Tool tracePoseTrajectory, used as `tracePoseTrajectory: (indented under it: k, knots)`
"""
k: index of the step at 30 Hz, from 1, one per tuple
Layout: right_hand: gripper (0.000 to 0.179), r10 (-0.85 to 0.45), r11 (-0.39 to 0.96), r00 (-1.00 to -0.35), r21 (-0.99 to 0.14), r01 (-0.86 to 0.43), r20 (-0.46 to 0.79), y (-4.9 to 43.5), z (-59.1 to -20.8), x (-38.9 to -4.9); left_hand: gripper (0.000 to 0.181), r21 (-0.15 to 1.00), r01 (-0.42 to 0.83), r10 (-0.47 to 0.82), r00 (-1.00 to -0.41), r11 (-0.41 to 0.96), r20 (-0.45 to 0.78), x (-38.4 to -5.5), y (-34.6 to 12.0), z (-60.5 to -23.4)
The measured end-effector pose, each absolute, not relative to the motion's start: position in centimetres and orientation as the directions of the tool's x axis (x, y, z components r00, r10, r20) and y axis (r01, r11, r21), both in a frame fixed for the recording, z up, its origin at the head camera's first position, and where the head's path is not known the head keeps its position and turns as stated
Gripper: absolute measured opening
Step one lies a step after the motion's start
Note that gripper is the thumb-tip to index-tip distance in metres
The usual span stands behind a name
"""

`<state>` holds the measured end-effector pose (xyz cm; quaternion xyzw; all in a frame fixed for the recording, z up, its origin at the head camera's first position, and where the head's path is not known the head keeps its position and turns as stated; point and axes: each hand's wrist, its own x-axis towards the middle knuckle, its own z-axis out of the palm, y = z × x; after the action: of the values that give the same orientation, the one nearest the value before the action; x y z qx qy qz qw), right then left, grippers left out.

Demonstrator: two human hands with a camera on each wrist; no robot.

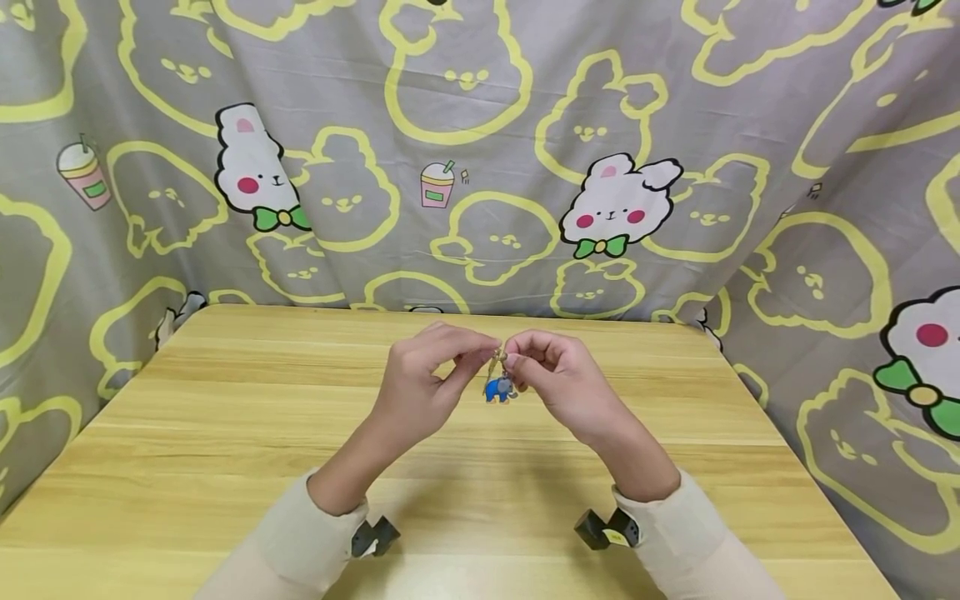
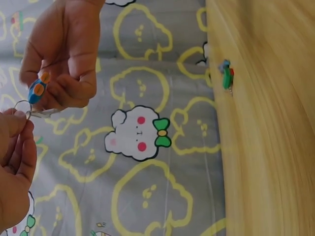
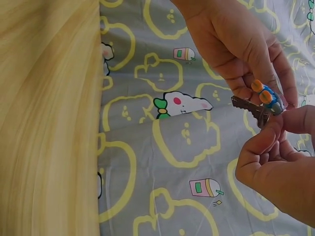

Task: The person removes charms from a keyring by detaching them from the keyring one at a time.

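Note:
In the head view my left hand and my right hand meet above the table, fingertips nearly together. Between them hangs a small blue elephant charm with a grey head and orange feet. A thin metal key ring is pinched by my left finger and thumb. The curled right thumb and forefinger grip the ring from the other side, partly hiding it. A toothed metal key hangs beside the charm in the right wrist view, its head close to the right fingertips.
A wooden table lies under both hands. On it, in the left wrist view, sits a small green, red and blue trinket. A grey curtain with yellow animal outlines stands behind the table and at both sides.

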<state>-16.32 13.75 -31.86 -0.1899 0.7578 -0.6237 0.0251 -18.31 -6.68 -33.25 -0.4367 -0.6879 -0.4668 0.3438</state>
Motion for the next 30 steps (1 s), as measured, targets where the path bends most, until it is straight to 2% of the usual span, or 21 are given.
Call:
tracePoseTrajectory:
  k: [10,20,30]
  knots:
    - [0.014,-0.335,0.158,-0.922,-0.954,-0.256,0.192,13.7,-32.1,-16.5,0.019,0.222,0.948,0.298,-0.285,0.227,0.911,-18.5,-7.0,-33.2]
    - [0.013,-0.324,0.167,-0.929,-0.956,-0.242,0.179,13.6,-31.9,-16.2,0.015,0.150,0.951,0.350,-0.242,0.269,0.905,-18.5,-7.3,-33.2]
    - [0.013,-0.322,0.187,-0.930,-0.951,-0.247,0.178,13.5,-31.9,-16.3,0.020,0.053,0.943,0.433,-0.200,0.328,0.879,-18.6,-7.8,-32.9]
